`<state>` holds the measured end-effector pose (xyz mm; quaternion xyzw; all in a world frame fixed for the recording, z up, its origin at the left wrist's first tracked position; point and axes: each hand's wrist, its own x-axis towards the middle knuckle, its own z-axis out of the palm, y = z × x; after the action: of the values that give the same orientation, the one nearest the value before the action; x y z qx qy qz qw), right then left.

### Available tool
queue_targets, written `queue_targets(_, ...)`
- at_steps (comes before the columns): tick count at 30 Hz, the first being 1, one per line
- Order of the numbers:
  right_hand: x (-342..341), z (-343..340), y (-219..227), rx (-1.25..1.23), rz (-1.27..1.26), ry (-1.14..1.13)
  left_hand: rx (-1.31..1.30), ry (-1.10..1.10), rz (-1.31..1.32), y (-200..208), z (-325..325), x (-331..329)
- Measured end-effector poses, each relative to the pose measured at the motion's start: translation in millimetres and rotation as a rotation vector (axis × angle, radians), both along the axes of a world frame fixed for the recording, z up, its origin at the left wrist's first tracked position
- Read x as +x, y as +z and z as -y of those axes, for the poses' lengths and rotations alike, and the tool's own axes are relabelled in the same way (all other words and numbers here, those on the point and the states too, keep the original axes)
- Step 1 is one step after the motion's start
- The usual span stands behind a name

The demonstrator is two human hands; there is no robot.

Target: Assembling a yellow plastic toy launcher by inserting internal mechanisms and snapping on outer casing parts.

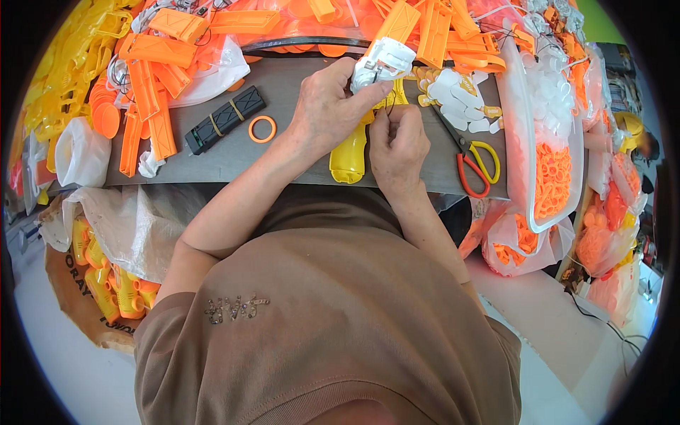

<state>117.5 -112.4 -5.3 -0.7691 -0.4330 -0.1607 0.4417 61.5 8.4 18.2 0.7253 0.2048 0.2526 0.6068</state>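
My left hand [327, 103] grips a white plastic housing [384, 62] with its thumb and fingers, above the work surface. An orange plastic piece [399, 23] shows directly behind the housing; whether they are joined I cannot tell. My right hand [402, 142] is closed just below, its thumb and fingertips pinched on a thin dark wire [392, 100] that hangs by the housing. Under and between both hands lies a yellow plastic shell [347, 157], partly hidden by my fingers. Scissors [467, 152] with a red and a yellow handle rest right of my right hand.
Left on the dark table [297, 159] are a black block with a rubber band [225, 120] and an orange ring [262, 129]. Orange parts [152, 71] heap at the back. White tabs [460, 99] and a clear bin [520, 134] stand right; a sack of yellow parts [71, 283] sits lower left.
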Motion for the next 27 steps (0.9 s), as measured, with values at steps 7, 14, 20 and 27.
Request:
queue_targets(7, 2, 0, -5, 0.040, -0.095, -0.016, 0.012, 0.014, -0.006, -2, 3, 0)
queue_targets(14, 3, 0, 5, -0.050, 0.173, 0.078, -0.040, -0.039, -0.054, 3, 4, -4)
queue_targets(20, 3, 1, 3, -0.122, 0.094, 0.027, -0.043, 0.015, 0.043, -4, 6, 1)
queue_targets(27, 22, -1, 42, -0.184, -0.900, 0.082, -0.018, -0.036, -0.003, 0, 5, -3)
